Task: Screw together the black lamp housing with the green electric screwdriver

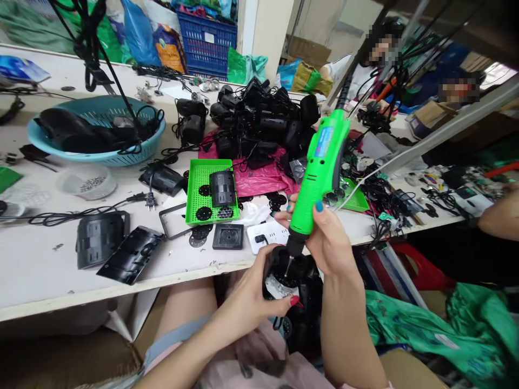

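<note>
Right hand (330,240): fingers closed round the lower body of a green electric screwdriver (318,175), held tilted, bit pointing down. The bit tip meets the top face of a black lamp housing (294,292) held over the lap, just in front of the table (48,281) edge. Left hand (253,294): fingers curled round the near side of the housing, thumb pressed on its pale circular face.

The housing is round, black, with a white disc showing at the open end; finer detail cannot be made out.

Containers: a green perforated tray (203,186) on the table carries one black housing and several dark discs. A blue basket (103,154) further left holds black shells and cable. A clear tub (87,181) beside it contains small dark screws.
</note>
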The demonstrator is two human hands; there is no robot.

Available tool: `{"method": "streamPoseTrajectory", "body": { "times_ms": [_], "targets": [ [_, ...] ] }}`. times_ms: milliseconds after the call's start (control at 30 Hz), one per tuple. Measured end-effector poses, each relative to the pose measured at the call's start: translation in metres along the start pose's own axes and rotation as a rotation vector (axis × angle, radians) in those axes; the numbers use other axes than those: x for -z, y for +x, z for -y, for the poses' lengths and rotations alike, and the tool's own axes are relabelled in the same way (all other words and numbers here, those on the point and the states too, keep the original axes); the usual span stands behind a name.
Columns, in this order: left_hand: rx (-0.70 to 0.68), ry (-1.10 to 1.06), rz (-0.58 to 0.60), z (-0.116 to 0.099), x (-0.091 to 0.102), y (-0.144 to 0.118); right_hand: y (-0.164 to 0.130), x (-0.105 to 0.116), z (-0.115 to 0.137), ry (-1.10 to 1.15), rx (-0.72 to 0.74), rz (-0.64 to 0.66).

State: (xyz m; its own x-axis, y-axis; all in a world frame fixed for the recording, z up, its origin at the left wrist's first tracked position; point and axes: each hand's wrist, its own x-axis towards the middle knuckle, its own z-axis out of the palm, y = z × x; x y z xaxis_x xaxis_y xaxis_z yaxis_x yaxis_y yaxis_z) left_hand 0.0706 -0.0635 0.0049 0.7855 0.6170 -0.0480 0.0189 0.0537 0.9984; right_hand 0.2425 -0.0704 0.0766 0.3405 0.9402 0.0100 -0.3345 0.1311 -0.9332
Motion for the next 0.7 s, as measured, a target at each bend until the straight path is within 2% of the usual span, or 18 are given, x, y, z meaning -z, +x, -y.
{"method": "streamPoseTrajectory", "body": {
  "times_ms": [167, 333, 433, 567, 700],
  "targets": [
    [0.019, 0.055, -0.007, 0.0, -0.006, -0.004, 0.005, 0.003, -0.008, -0.166, 0.005, -0.07],
    [0.025, 0.019, -0.044, 0.004, -0.006, -0.002, 0.007, -0.009, -0.014, -0.077, 0.099, -0.107],
    [-0.009, -0.027, -0.065, 0.006, -0.001, 0.002, 0.008, -0.013, -0.011, -0.003, 0.088, -0.07],
    [-0.025, -0.046, -0.052, 0.007, 0.006, 0.004, 0.006, -0.008, -0.005, 0.075, 0.01, 0.003],
    [-0.013, -0.043, -0.032, 0.006, 0.01, 0.004, 0.006, 0.001, -0.006, 0.01, 0.002, 0.056]
  ]
}}
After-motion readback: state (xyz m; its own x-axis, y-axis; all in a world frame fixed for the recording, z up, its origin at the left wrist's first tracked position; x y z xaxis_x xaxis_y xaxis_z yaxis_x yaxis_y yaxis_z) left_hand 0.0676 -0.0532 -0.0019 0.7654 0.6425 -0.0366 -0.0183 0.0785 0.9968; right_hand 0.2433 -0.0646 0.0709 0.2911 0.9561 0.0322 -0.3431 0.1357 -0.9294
